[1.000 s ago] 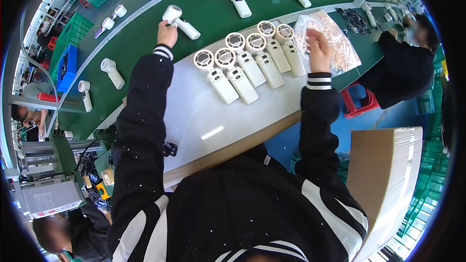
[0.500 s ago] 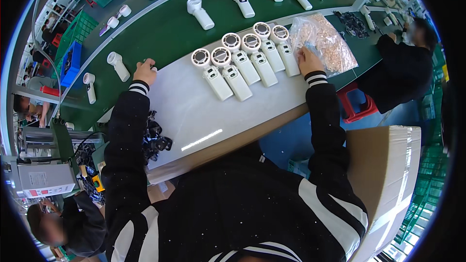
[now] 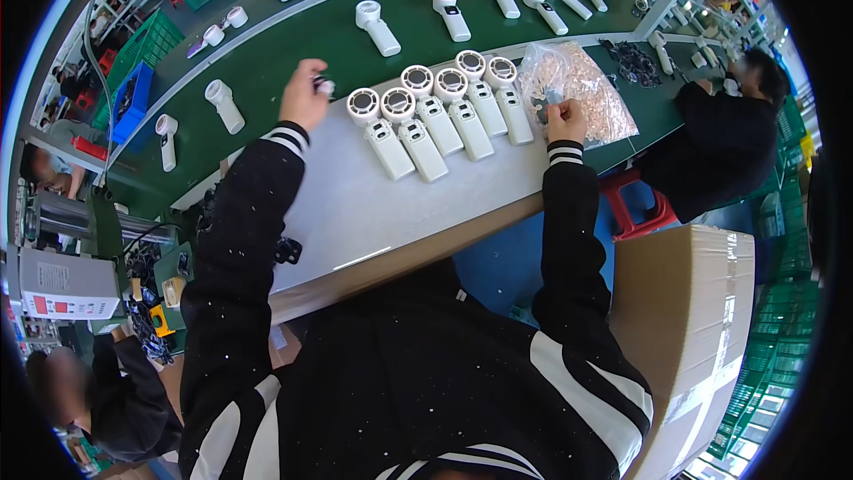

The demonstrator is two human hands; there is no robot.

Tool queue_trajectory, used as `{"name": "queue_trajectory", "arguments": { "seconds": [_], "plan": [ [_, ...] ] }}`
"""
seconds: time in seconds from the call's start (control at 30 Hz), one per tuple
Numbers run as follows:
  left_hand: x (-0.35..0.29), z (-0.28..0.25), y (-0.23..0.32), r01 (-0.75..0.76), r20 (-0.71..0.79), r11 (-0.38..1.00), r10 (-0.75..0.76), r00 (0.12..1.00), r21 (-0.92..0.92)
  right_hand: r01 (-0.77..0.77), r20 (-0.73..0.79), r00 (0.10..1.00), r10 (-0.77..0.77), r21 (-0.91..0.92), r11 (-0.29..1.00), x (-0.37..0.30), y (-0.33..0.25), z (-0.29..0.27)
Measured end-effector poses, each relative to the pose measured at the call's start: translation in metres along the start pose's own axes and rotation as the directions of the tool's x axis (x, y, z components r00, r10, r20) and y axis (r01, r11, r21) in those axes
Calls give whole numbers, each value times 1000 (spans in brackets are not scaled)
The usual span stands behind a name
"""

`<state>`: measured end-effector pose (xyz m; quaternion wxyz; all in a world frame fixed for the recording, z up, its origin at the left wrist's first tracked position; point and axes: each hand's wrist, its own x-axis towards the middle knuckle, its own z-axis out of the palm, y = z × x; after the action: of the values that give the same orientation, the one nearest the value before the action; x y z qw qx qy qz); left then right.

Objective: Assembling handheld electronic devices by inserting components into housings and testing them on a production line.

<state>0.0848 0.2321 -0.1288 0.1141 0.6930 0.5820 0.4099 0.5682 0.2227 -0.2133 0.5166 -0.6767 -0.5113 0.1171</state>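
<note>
Several white handheld fans (image 3: 430, 127) lie in a slanted row on the white board (image 3: 355, 222), round heads away from me. My left hand (image 3: 305, 100) is raised left of the row, above the board's far edge. Its fingers are closed around a small dark and pale piece (image 3: 322, 85), blurred. On the right, my right hand (image 3: 567, 122) pinches at the near left edge of a clear plastic bag (image 3: 591, 93) full of small tan pieces. A bluish-grey bit shows at these fingertips; what they hold is too small to make out.
More handheld fans (image 3: 378, 31) lie spaced along the green belt (image 3: 275, 80) beyond the board. Black parts (image 3: 287, 251) lie beside my left forearm. A large cardboard box (image 3: 666, 302) and a red stool (image 3: 635, 204) stand at right. A co-worker (image 3: 733, 142) sits there.
My left hand has lifted and moved right, toward the fan row, with the small piece at its fingers. My right hand stays pinching by the bag. The view has shifted slightly.
</note>
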Motion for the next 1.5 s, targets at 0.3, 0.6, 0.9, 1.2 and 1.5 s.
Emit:
{"name": "queue_trajectory", "arguments": {
  "seconds": [0.3,0.6,0.9,1.2,1.5],
  "plan": [
    [-93,46,100,-123,165,954,172,971,-275,62,24,998,-62,9,998,-8,-26,-3],
    [-136,8,80,-33,122,933,82,989,-358,229,257,897,-360,427,875,-83,-138,18],
    [-150,-43,74,251,16,663,-339,941,-705,-521,803,570,-175,517,679,-190,-219,73],
    [-168,-76,71,426,282,269,-442,851,-864,-495,793,587,-164,512,702,-217,-230,78],
    [-176,-72,43,360,266,802,-258,929,-477,-266,628,740,-241,602,753,-228,-229,98]
  ]
}}
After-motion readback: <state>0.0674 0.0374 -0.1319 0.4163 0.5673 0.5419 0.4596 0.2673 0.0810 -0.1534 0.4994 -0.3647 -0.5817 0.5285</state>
